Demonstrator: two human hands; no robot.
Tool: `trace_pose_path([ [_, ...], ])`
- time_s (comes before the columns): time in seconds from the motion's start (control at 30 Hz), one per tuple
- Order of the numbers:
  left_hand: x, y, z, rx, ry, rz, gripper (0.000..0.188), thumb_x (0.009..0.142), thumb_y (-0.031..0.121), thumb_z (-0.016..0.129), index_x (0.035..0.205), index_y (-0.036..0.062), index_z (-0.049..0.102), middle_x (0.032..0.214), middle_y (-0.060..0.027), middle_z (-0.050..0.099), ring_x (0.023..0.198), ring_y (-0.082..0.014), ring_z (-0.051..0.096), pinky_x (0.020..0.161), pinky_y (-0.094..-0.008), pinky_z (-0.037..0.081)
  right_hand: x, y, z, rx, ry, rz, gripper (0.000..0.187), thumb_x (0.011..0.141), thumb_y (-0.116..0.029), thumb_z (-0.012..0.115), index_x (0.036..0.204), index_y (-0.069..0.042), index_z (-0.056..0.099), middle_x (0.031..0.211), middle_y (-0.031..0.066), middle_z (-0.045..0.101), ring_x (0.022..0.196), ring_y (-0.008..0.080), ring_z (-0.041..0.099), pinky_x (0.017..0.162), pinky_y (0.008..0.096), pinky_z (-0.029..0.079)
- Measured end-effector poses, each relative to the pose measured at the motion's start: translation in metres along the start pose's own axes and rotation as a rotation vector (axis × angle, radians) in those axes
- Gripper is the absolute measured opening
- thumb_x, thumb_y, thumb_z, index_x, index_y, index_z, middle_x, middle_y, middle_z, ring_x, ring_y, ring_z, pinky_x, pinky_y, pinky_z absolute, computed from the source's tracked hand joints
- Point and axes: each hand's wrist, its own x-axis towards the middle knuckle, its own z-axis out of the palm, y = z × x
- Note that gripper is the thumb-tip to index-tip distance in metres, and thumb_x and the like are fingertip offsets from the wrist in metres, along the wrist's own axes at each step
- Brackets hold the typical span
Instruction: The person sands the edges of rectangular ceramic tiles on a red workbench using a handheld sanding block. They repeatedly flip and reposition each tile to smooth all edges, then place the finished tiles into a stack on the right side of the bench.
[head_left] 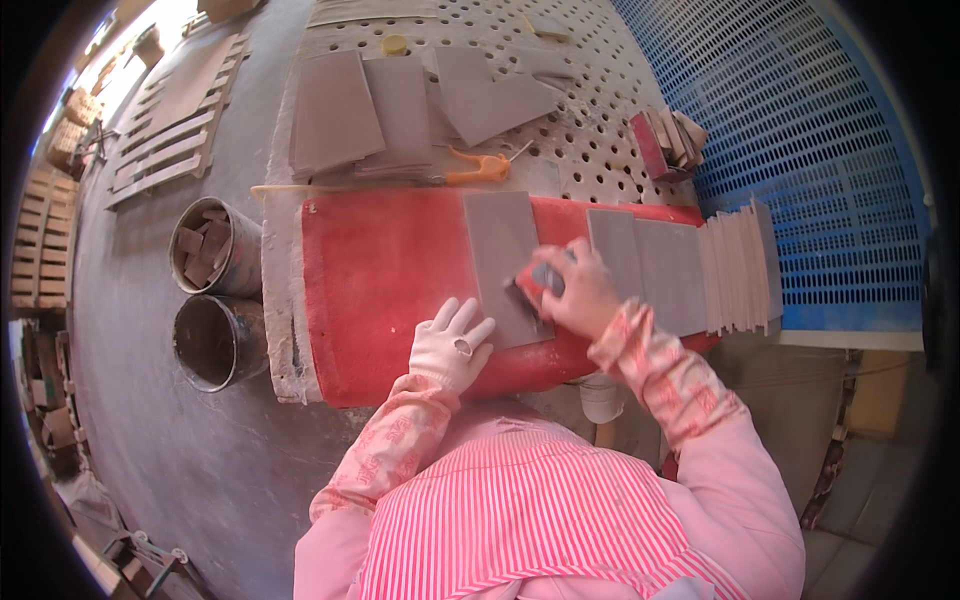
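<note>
A flat grey-brown rectangular panel (502, 235) lies on the red covering (385, 260) in front of me. My left hand (452, 342), in a white glove with a hole on its back, rests with fingers stretched out at the panel's lower left edge. My right hand (584, 295) is closed around a small red and dark hand tool (530, 287), whose dark end lies over the panel. Motion smears this hand and tool a little, so the tool's exact kind is unclear. To the right, more panels (655, 265) overlap in a row, leading to upright ones (740, 265).
Beyond the red covering, stacked panels (335, 110) and an orange-handled tool (480, 168) lie on a perforated surface (600, 130). A red box of pieces (655, 150) stands near a blue slatted panel (780, 120). Two buckets (232, 250) stand on the left, one holding broken pieces.
</note>
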Motion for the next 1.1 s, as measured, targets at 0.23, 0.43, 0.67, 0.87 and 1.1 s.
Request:
trace_pose_path([
  [0.23,-0.003,0.0,0.007,0.042,0.036,-0.031,0.04,0.09,0.033,0.079,0.129,0.0247,0.078,0.151,-0.0093,0.066,0.14,-0.0351,0.059,0.1,-0.0527,0.054,0.186,-0.002,0.006,0.058,-0.038,0.205,0.062,0.089,-0.034,0.08,0.148,-0.023,0.064,0.139,0.0228,0.059,0.125,0.0481,0.064,0.105,0.0544,0.056],
  [0.43,0.0,-0.021,0.023,-0.032,0.099,-0.042,0.037,0.09,0.018,0.079,0.127,0.0218,0.079,0.146,-0.0138,0.067,0.133,-0.037,0.064,0.101,-0.0494,0.057,0.151,-0.035,0.023,0.121,-0.018,0.016,0.061,0.089,-0.027,0.08,0.148,-0.024,0.064,0.142,0.0218,0.058,0.127,0.0496,0.063,0.105,0.0546,0.057],
  [0.67,0.082,-0.074,0.015,-0.205,0.426,-0.166,0.031,0.099,0.024,0.079,0.13,0.0201,0.079,0.159,-0.018,0.059,0.135,-0.0394,0.064,0.11,-0.0478,0.056,-0.035,-0.025,0.002,0.19,-0.071,0.02,0.069,0.081,-0.019,0.083,0.146,-0.028,0.065,0.134,0.0154,0.06,0.118,0.0442,0.063,0.097,0.0544,0.06],
  [0.87,0.184,-0.052,-0.003,0.254,-0.134,-0.112,0.089,0.092,0.064,0.075,0.165,0.0201,0.05,0.176,-0.023,0.033,0.163,-0.0425,0.029,0.135,-0.0535,0.023,-0.149,-0.032,-0.01,0.155,0.129,0.317,0.066,0.076,-0.013,0.084,0.139,-0.028,0.071,0.126,0.0138,0.061,0.114,0.0415,0.062,0.098,0.0512,0.058],
  [1.1,0.158,0.02,0.032,0.29,-0.278,-0.061,0.108,0.086,0.077,0.073,0.171,0.018,0.041,0.179,-0.0219,0.027,0.168,-0.0413,0.014,0.138,-0.0558,0.006,-0.195,-0.098,0.039,0.187,0.18,0.072,0.061,0.08,-0.016,0.084,0.138,-0.033,0.075,0.129,0.0092,0.058,0.122,0.0357,0.059,0.101,0.0464,0.059],
])
